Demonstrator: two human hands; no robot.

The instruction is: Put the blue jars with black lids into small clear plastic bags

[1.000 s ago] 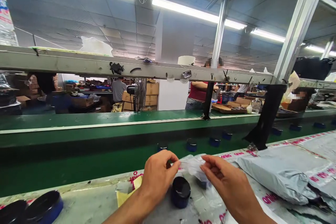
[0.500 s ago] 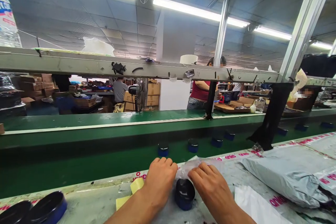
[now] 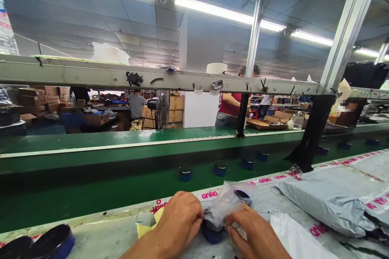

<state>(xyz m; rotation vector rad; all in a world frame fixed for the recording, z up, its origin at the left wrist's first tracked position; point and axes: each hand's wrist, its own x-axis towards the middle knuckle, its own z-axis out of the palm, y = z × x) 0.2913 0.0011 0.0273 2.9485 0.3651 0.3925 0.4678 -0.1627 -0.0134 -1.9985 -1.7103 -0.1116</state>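
A crumpled clear plastic bag (image 3: 225,203) is pinched between my hands at the front of the bench. My left hand (image 3: 180,220) is closed at the bag's left edge. On the other side, my right hand (image 3: 254,226) grips the bag with thumb and fingers bent. Right below the bag stands a dark blue round container (image 3: 212,234), its top partly covered by the plastic. Behind my right hand a second dark round piece (image 3: 243,196) shows, partly hidden. Yellow paper pieces (image 3: 145,226) lie beside my left wrist.
Two dark blue round containers (image 3: 57,240) lie at the lower left. Similar pieces (image 3: 220,168) sit in a row on the green conveyor (image 3: 121,186). A grey plastic bag (image 3: 328,206) lies to the right. A black-wrapped post (image 3: 314,133) and a shelf rail (image 3: 170,79) stand ahead.
My hands and the plastic bag have come down over the dark blue container, covering part of its top. A second dark round piece now shows behind the bag. The view has shifted slightly.
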